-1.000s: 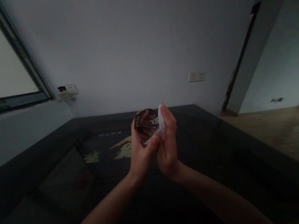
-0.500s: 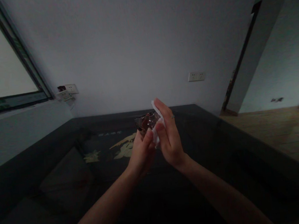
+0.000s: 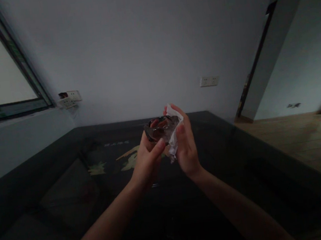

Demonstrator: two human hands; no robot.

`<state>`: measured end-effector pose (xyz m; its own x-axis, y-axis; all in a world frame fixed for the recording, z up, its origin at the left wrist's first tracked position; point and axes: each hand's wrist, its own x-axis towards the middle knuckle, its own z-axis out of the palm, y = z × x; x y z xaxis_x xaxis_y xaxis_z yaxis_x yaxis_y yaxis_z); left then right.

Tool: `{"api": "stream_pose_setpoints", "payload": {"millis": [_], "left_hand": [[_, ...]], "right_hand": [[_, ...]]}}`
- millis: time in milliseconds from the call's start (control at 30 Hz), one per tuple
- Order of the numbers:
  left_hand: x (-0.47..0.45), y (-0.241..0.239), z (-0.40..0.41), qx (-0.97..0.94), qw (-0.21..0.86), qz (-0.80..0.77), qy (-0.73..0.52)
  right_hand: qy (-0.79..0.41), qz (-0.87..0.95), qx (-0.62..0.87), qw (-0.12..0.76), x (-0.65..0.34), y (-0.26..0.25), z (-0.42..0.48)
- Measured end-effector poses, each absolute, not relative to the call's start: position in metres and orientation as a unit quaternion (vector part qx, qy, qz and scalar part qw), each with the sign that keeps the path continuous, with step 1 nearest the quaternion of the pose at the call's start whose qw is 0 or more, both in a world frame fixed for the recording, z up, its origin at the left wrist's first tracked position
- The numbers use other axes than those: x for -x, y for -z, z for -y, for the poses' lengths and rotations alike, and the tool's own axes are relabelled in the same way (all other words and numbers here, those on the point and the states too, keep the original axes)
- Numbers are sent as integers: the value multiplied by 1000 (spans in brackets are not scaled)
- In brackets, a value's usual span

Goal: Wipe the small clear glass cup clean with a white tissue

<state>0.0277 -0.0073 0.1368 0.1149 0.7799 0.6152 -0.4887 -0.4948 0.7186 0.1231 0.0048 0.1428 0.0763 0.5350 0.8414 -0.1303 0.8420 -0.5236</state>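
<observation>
A dark, see-through glass ashtray [image 3: 157,132] is held up above the black table, its opening tilted toward me. My left hand [image 3: 148,153] grips it from the left and below, with the thumb on its near side and fingers showing through the glass. On the other side my right hand [image 3: 186,144] is closed around a crumpled white tissue [image 3: 175,135], pressing it against the ashtray's right wall. The fingers of both hands are partly hidden behind the glass and the tissue.
The glossy black table [image 3: 214,137] bears a gold leaf-like pattern [image 3: 97,168] and pale lettering. Behind it stands a plain wall with a double socket [image 3: 209,81] and a plug strip [image 3: 67,103] at left. A window is at upper left; wooden floor [image 3: 288,133] lies to the right.
The ashtray has turned so that more of its opening and rim shows. My right hand and the tissue have shifted slightly right, and more of the tissue is visible.
</observation>
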Motion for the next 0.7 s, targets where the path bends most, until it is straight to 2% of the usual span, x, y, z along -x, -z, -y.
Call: {"api": "stream_pose_setpoints", "payload": {"millis": [400,700], "left_hand": [[-18,-139,3,-617,377,-179,-667],[-18,-139,5,-660,336,-147,-656]], "right_hand": [[-225,624,146,734,-128,-146,-4],[-383,588,139,699,-134,-161,0]]}}
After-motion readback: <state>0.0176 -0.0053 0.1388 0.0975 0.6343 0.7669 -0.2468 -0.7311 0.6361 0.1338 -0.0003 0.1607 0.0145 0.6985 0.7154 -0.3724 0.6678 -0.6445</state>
